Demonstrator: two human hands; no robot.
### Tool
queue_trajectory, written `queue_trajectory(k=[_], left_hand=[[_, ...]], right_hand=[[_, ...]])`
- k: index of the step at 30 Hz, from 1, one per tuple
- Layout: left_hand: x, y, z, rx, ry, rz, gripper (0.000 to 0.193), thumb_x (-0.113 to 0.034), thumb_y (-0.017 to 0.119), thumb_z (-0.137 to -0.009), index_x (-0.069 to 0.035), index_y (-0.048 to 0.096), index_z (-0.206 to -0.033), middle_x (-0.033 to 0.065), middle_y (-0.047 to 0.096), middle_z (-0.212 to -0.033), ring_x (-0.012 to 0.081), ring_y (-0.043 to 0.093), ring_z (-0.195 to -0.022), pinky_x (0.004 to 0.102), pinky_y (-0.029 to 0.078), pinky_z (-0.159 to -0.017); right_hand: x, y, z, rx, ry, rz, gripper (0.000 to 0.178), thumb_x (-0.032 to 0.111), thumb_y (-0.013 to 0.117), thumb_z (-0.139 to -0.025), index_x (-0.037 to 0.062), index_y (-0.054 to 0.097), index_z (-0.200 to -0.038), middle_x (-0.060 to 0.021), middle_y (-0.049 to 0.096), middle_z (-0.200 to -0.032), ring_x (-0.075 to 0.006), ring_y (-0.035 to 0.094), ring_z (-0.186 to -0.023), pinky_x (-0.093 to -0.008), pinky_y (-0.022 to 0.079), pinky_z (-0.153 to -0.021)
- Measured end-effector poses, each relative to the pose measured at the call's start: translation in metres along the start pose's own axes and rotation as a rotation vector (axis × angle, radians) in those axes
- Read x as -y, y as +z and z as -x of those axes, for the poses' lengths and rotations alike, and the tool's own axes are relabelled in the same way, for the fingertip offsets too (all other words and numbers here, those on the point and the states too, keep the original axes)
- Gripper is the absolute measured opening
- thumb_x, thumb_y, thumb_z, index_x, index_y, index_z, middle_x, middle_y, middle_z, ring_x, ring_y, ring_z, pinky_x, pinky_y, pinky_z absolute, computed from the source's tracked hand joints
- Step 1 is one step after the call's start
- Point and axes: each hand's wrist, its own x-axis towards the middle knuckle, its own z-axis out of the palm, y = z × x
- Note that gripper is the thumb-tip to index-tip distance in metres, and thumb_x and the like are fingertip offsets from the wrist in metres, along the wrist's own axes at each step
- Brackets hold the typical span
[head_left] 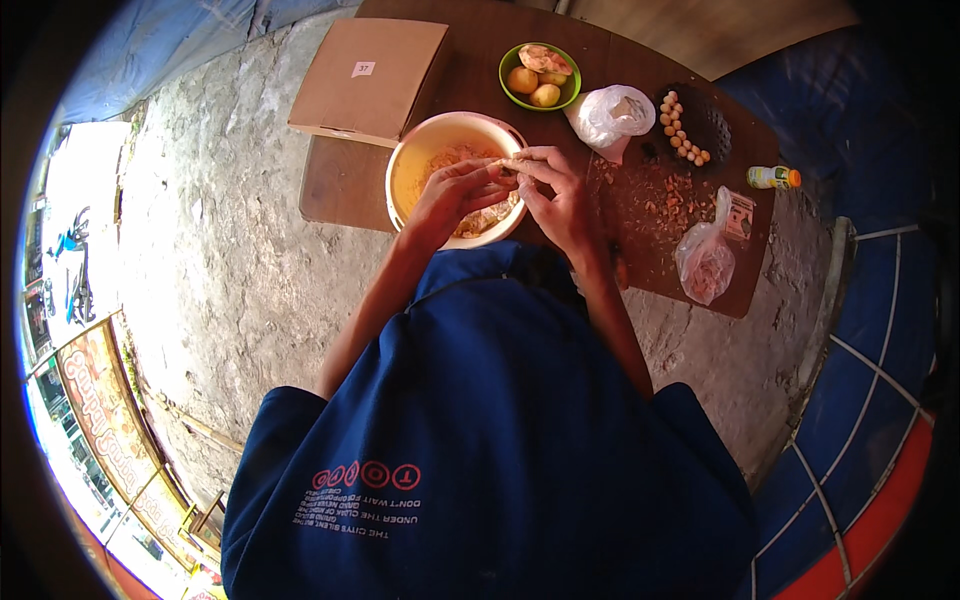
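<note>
Over the right side of a cream-coloured tub (396, 180), my left hand (458, 200) and my right hand (558, 196) meet at the fingertips. Between them they pinch a small pale lump (508, 168), mostly covered by the fingers. Inside the tub is a crumbly orange-brown mixture (455, 157), with a paler, whitish patch (487, 218) below my fingers. To the right, a dark round tray (708, 122) carries several small pale balls (672, 115) in a curved row.
A closed cardboard box (375, 75) lies at the far left of the brown table (340, 185). Behind the tub stand a green bowl (503, 75) of round yellowish produce and a white plastic bag (608, 118). Reddish scraps (675, 195), a clear bag (705, 265) and an orange-capped bottle (770, 178) lie rightward.
</note>
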Motion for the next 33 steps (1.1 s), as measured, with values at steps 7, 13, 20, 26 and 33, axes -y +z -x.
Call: queue_trajectory(k=[7, 13, 20, 26, 33], left_hand=[[0.002, 0.000, -0.001, -0.031, 0.014, 0.023, 0.034, -0.018, 0.057, -0.101, 0.006, 0.059, -0.126, 0.0146, 0.068, -0.116, 0.0208, 0.069, -0.105, 0.0313, 0.056, -0.095], [0.001, -0.002, -0.003, -0.037, -0.017, 0.054, 0.035, -0.017, 0.055, -0.102, 0.006, 0.057, -0.127, 0.0152, 0.067, -0.117, 0.0216, 0.069, -0.105, 0.0321, 0.056, -0.095], [0.000, -0.006, -0.002, 0.023, -0.014, 0.024, 0.033, -0.017, 0.053, -0.102, 0.006, 0.057, -0.125, 0.0170, 0.066, -0.118, 0.0224, 0.069, -0.104, 0.0331, 0.057, -0.095], [0.001, -0.007, 0.000, -0.056, -0.023, 0.013, 0.032, -0.016, 0.052, -0.102, 0.006, 0.057, -0.124, 0.0161, 0.066, -0.117, 0.0235, 0.069, -0.103, 0.0335, 0.056, -0.095], [0.001, -0.012, 0.000, 0.002, -0.050, 0.207, 0.028, -0.016, 0.053, -0.102, 0.003, 0.058, -0.123, 0.0148, 0.068, -0.114, 0.0237, 0.069, -0.102, 0.0364, 0.056, -0.097]], right_hand=[[0.000, 0.002, 0.001, 0.014, -0.081, 0.051, 0.028, 0.000, 0.065, -0.080, 0.0051, 0.074, -0.106, -0.0101, 0.064, -0.113, -0.0265, 0.066, -0.101, -0.0354, 0.055, -0.085], [0.004, 0.002, 0.002, 0.015, -0.108, 0.139, 0.023, 0.005, 0.069, -0.080, 0.0054, 0.074, -0.102, -0.0109, 0.064, -0.112, -0.0296, 0.066, -0.100, -0.0382, 0.055, -0.087], [0.011, 0.002, 0.001, -0.013, -0.118, 0.174, 0.024, 0.012, 0.076, -0.080, 0.0067, 0.074, -0.103, -0.0090, 0.066, -0.111, -0.0281, 0.066, -0.101, -0.0370, 0.055, -0.088], [0.008, 0.002, 0.002, 0.021, -0.193, 0.275, 0.020, 0.014, 0.077, -0.080, 0.0079, 0.075, -0.099, -0.0061, 0.068, -0.108, -0.0258, 0.067, -0.096, -0.0369, 0.055, -0.085], [0.010, 0.003, 0.002, -0.009, -0.113, 0.221, 0.028, 0.015, 0.077, -0.081, 0.0044, 0.072, -0.107, -0.0096, 0.069, -0.104, -0.0281, 0.067, -0.098, -0.0388, 0.055, -0.086]])
